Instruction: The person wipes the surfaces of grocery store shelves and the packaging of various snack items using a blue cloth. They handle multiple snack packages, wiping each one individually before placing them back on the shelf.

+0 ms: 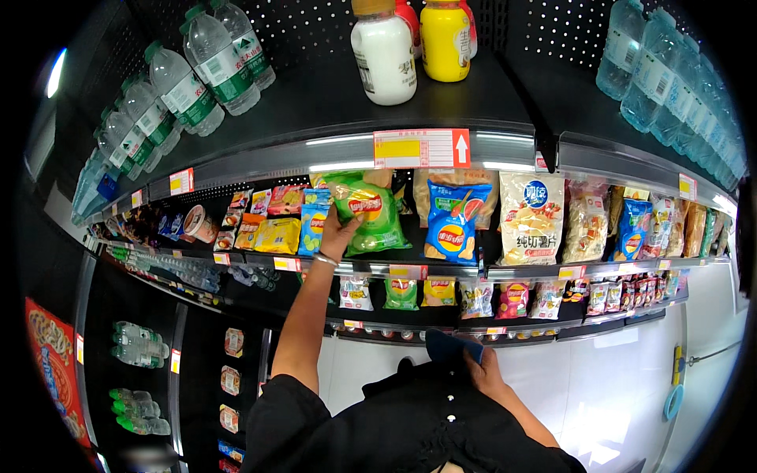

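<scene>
My left hand, with a bangle at the wrist, grips the left edge of a green potato chip bag on the middle shelf. Part of its fingers is hidden by the bag. Beside it on the left are small blue snack packs and a yellow snack pack. A blue chip bag stands to the right of the green one, apart from it. Low in front of my body, my right hand is closed on a dark blue cloth.
Above, a shelf edge with a price sign overhangs the snacks; a white bottle and a yellow bottle stand on it. Water bottles line both sides. Larger snack bags fill the right. Below runs a lower shelf of smaller bags.
</scene>
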{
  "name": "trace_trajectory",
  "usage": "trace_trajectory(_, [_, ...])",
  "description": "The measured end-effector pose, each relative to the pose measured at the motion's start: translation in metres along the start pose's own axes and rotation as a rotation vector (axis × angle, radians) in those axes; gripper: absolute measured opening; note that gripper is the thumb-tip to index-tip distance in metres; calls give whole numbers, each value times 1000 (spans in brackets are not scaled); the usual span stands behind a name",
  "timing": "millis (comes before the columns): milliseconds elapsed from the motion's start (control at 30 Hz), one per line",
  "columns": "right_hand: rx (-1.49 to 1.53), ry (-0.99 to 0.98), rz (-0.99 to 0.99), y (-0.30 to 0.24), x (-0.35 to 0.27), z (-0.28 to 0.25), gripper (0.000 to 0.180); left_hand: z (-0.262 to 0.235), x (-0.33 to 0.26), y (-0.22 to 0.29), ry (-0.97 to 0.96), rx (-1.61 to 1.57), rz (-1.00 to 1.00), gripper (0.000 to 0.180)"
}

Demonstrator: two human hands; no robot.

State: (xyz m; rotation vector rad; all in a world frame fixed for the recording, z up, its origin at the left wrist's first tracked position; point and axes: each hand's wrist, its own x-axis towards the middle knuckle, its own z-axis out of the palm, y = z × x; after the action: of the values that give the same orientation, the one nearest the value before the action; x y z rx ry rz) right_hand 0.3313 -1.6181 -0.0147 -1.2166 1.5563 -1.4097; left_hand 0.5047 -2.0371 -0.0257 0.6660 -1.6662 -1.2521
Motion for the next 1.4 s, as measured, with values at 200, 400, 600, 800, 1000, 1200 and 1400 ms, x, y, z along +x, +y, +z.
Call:
trace_trajectory(200, [-22,54,114,8,-5,1,25,47,-10,-15,92,-123,72,92])
trace_trajectory(400, [-48,16,139,14,-5,1,27,55,-13,-18,73,-75,48,92])
trace_trajectory(600, [-70,-42,131,18,1,-5,27,49,-34,-8,238,427,248,81])
trace_trajectory(800, [94,31,201,21,11,-18,25,89,-86,44,291,660,362,61])
trace_trajectory(1000, [-421,779,107,-62,49,-118,40,101,-85,161,383,687,865,54])
trace_trajectory(1200, [-822,863,-886,-186,134,-168,51,100,-13,255,433,949,972,37])
trace_trajectory(1400, [-1160,891,-1038,-167,159,-190,26,98,7,231,525,1129,1072,42])
